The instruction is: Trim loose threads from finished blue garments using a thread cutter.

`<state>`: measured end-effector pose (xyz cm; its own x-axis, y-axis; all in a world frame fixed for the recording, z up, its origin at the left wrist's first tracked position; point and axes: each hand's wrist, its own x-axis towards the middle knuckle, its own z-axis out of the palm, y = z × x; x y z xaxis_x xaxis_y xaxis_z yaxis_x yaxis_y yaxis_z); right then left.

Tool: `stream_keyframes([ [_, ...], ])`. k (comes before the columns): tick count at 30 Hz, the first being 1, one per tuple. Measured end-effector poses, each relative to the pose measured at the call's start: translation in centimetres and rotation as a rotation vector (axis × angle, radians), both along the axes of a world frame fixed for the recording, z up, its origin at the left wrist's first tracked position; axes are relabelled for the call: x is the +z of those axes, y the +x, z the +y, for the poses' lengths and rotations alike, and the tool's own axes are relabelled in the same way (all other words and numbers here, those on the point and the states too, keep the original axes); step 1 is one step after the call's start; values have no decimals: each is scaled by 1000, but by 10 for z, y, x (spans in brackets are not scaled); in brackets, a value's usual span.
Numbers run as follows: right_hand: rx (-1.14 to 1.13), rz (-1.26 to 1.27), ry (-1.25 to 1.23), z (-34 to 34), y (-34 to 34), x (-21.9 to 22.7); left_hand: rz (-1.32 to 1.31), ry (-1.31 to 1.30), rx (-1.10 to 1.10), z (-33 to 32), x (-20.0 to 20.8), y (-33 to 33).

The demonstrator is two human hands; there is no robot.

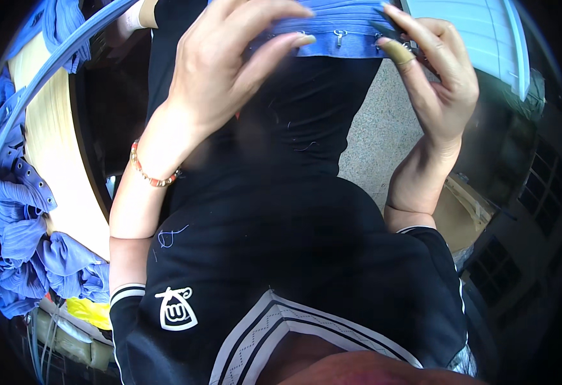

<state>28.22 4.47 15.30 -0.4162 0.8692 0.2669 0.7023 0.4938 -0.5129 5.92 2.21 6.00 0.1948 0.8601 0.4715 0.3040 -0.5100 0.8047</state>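
Note:
A blue ribbed cloth piece point(319, 46) lies over my lap at the top edge, with small metal hooks point(340, 37) along its near border. My left hand point(220, 70) hovers at the cloth's left side, thumb and forefinger apart, nothing seen between them; its other fingertips are partly cut off by the frame. At the cloth's right end, my right hand point(446, 83) is closed on small dark thread snips point(387, 27), their pointed blades by the border. A tan cover wraps that thumb. The palm hides most of the snips.
On my left, a pale wooden board point(53, 141) borders heaped blue garments point(18, 231), some with metal eyelets. A yellow bag point(90, 312) is below them. A light blue plastic bin point(470, 32) stands far right, with a cardboard box point(457, 215) nearer me. Speckled floor point(378, 128) shows between.

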Motion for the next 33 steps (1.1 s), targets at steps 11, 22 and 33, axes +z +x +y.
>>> stream_keyframes([
  [11,243,14,54,11,30,-32,-579,771,164,59,-57,60],
  [22,317,-92,156,15,25,-27,169,269,41,12,-15,14],
  [33,157,-323,100,1,-5,8,298,322,64,10,-9,8],
])
